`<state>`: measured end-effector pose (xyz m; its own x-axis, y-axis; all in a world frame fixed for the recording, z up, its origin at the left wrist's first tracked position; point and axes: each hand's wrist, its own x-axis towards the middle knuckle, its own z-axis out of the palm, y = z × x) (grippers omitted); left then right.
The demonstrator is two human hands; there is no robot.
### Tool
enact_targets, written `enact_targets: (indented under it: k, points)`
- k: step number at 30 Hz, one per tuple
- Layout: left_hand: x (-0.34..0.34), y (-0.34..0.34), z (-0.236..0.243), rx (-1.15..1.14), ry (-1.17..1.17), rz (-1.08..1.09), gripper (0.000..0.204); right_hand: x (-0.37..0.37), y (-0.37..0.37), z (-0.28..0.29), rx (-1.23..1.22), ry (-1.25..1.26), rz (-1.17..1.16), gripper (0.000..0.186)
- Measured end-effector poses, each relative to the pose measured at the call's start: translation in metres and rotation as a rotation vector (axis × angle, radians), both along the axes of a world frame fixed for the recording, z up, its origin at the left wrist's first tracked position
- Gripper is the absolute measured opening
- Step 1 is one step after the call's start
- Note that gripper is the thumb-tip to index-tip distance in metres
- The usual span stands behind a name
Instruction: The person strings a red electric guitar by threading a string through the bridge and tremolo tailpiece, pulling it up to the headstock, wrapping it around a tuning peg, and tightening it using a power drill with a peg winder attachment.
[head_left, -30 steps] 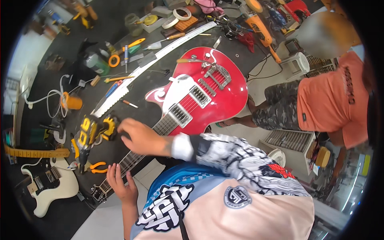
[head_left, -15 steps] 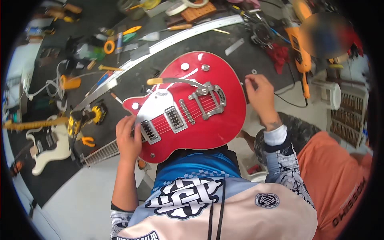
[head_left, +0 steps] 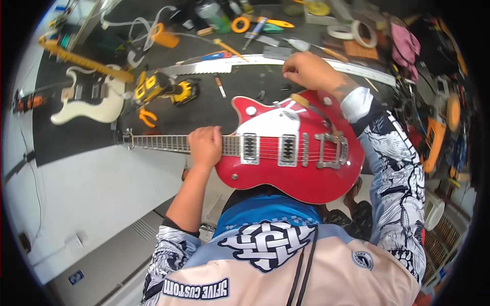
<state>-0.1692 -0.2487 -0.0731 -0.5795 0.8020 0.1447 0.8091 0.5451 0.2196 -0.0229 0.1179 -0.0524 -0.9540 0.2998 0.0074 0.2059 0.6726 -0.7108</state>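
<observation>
A red electric guitar (head_left: 311,181) lies face up across my lap, its body over the bench's near edge. Its white pickguard (head_left: 270,122), two pickups and metal tailpiece (head_left: 332,150) face up, and strings run along the neck (head_left: 161,143) to the left. My left hand (head_left: 205,148) is closed around the neck where it meets the body. Beyond the guitar's upper edge, my right hand (head_left: 312,71) hangs over the bench by a long white ruler (head_left: 352,69). Its fingers are curled together; anything between them is hidden. My right forearm passes over the body's right end.
On the dark bench (head_left: 204,109) lie a yellow cordless drill (head_left: 153,87), orange pliers (head_left: 148,118), a saw blade (head_left: 196,70), a screwdriver (head_left: 255,33) and tape rolls (head_left: 363,33). A white guitar body (head_left: 94,99) is at far left. An orange power tool (head_left: 434,145) hangs at right.
The view has swung left, and the guitar now lies more level. My left hand has gone from the body to the neck. My right hand has moved from the body's right edge to over the bench.
</observation>
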Motion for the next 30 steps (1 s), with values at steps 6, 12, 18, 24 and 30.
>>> enact_targets:
  k: [6, 12, 18, 24, 30]
  points:
    - [0.001, -0.003, 0.01, 0.005, -0.02, 0.003, 0.025, -0.145, -0.07, 0.009, 0.29, -0.428, 0.44, 0.036]
    - [0.002, 0.003, 0.0, 0.092, -0.037, -0.038, 0.02, -0.219, -0.13, -0.071, 0.346, -0.462, 0.011, 0.035]
    - [0.001, -0.007, 0.001, 0.052, -0.031, -0.021, 0.016, -0.222, -0.155, -0.042, 0.173, -0.422, 0.054, 0.032]
    - [-0.002, -0.007, 0.004, 0.203, -0.068, -0.163, 0.022, -0.071, -0.163, 0.089, -0.361, 0.308, -0.382, 0.032]
    - [0.071, 0.05, 0.047, 0.196, -0.271, -0.562, 0.024, 0.194, -0.116, 0.081, -0.585, 0.436, -0.841, 0.028]
